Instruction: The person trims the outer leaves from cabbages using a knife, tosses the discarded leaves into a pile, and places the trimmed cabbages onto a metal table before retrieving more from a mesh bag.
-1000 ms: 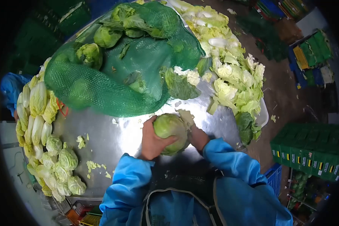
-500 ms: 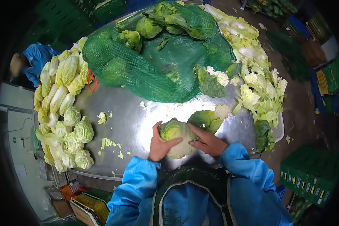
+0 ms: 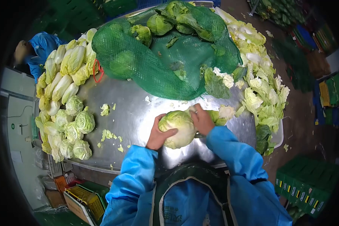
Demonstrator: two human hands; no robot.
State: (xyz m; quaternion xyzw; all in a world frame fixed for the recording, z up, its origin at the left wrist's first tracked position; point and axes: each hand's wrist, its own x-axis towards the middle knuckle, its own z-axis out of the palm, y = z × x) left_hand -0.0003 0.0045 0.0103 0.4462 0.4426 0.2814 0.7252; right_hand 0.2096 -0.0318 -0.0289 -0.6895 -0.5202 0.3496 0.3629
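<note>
A round pale green cabbage (image 3: pixel 178 132) is held just above the steel table in front of me. My left hand (image 3: pixel 159 132) grips its left side, thumb across the front and fingers round the back. On its far right edge, my right hand (image 3: pixel 202 119) is closed, fingers bent, on what looks like a pale outer cabbage leaf; the fingertips are slightly blurred. A small dark thing shows under the right palm, too hidden to name. Beyond that hand lies a loose dark green leaf with a pale stub (image 3: pixel 226 112), partly covered.
A green mesh bag (image 3: pixel 169 84) with several cabbages lies at the back. Trimmed cabbages (image 3: pixel 74 105) and napa cabbages (image 3: pixel 72 60) are stacked left. Discarded leaves (image 3: pixel 265 94) heap along the right. Green crates (image 3: pixel 301 184) stand lower right. A person in blue (image 3: pixel 45 45) is far left.
The cabbage has been turned, its stem side less toward me. My right hand has moved up to its far edge, fingers now bent there. The left hand still holds the left side.
</note>
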